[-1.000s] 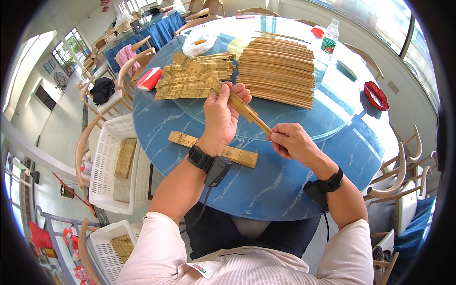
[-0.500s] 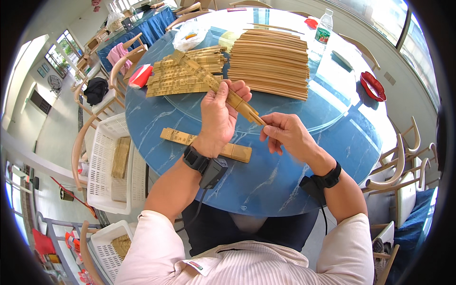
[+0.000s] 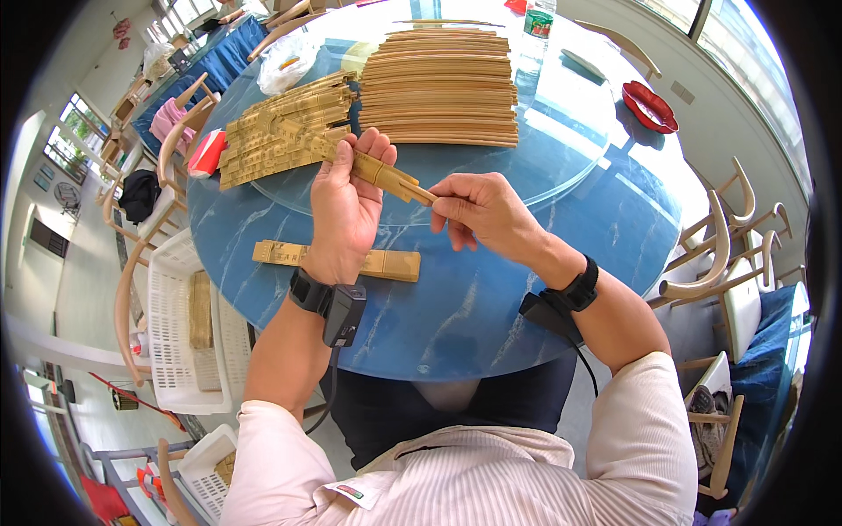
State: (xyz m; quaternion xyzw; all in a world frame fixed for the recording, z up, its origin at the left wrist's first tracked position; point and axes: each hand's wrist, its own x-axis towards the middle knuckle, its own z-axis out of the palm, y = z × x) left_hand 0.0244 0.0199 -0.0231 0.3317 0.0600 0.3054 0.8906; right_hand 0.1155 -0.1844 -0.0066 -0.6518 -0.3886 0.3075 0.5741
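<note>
My left hand (image 3: 345, 202), palm up, is closed round a long flat gold sleeve (image 3: 379, 174) with printed marks. The sleeve slants from upper left to lower right above the table. At its lower right end, the thumb and fingers of my right hand (image 3: 484, 209) pinch a thin brown stick that juts out. Beneath my left wrist lies another flat gold piece (image 3: 392, 265), partly hidden by the arm. Beyond my hands, a pile of similar gold sleeves (image 3: 254, 149) sits left of a large stack of thin brown sticks (image 3: 438, 88).
The round blue marbled table (image 3: 474, 307) carries a glass turntable, a plastic bag (image 3: 288, 66), a red-and-white packet (image 3: 207, 153), a water bottle (image 3: 538, 22) and a red dish (image 3: 650, 107). White crates (image 3: 167, 351) stand at the left, wooden chairs (image 3: 744, 280) at the right.
The whole view has shifted, so the table and hands sit further left and higher. Both hands keep their hold on the sleeve and its stick; the sleeve's slant is a little flatter.
</note>
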